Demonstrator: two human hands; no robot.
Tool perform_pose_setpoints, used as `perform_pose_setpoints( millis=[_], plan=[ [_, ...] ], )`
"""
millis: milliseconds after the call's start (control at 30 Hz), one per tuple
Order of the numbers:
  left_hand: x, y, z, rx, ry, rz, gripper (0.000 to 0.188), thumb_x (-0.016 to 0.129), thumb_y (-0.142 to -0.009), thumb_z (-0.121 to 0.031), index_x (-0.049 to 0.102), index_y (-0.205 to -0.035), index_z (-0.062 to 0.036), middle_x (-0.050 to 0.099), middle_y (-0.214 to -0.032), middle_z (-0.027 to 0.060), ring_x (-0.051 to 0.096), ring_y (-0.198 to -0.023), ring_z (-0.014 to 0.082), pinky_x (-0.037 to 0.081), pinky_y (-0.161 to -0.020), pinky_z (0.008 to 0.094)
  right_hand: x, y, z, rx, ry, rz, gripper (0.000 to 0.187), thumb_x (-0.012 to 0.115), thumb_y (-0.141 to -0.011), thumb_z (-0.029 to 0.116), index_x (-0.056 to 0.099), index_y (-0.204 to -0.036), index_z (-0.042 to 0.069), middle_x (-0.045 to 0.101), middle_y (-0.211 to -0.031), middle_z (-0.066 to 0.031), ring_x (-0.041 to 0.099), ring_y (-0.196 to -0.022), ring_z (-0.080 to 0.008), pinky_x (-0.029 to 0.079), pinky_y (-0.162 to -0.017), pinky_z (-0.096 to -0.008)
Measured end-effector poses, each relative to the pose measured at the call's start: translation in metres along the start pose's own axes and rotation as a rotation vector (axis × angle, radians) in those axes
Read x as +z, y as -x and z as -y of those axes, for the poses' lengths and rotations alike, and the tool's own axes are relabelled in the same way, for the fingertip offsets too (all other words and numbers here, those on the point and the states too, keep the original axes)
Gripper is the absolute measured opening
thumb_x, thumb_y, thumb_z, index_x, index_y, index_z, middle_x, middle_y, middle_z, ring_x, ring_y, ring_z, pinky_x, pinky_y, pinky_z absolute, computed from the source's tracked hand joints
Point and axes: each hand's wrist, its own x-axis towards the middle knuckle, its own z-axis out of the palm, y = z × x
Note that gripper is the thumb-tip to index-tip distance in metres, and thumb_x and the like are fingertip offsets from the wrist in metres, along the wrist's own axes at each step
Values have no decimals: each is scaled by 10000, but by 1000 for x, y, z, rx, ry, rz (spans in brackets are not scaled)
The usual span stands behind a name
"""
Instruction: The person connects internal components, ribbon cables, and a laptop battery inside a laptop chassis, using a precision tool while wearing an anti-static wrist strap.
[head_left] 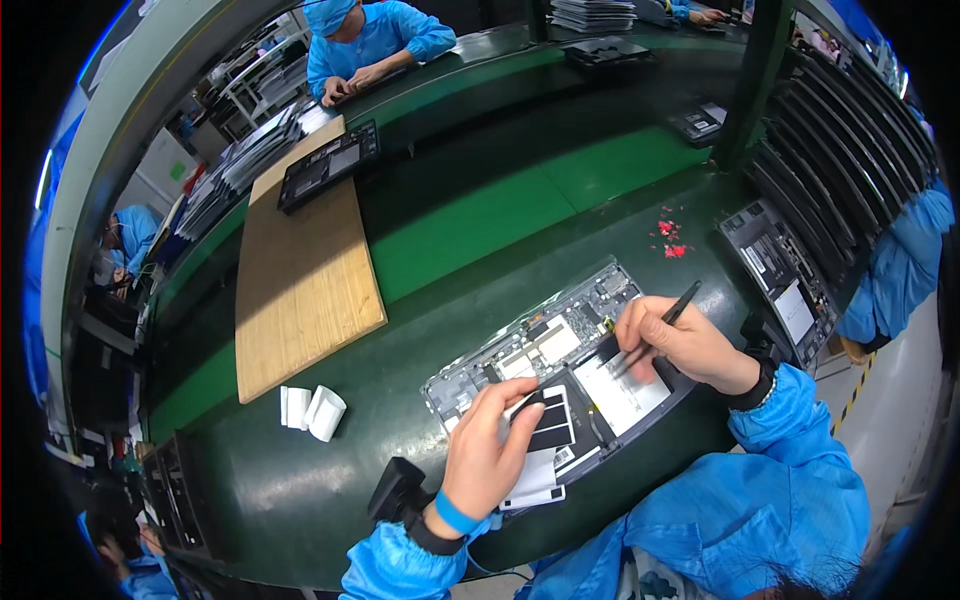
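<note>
Green bench [480, 215], tan board [300, 270], blue sleeves [790, 470].

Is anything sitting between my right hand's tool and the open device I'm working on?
Nothing visible. The right hand holds the thin black tool directly over the open device, and the left hand rests on the black strip off to the side.
</note>
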Motion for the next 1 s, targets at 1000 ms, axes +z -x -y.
perform_pose_setpoints(
  millis=[1000],
  plan=[
    [5,-11,19,-152,26,83,117,645,-769,-88,643,-853,-7,600,-727,91,577,-631,164,429,-568,257,28,-16,-15,-132,245,6,180,631,-804,55,588,-961,-22,658,-832,-109,641,-797,-130,519,-709,-223]
  ],
)
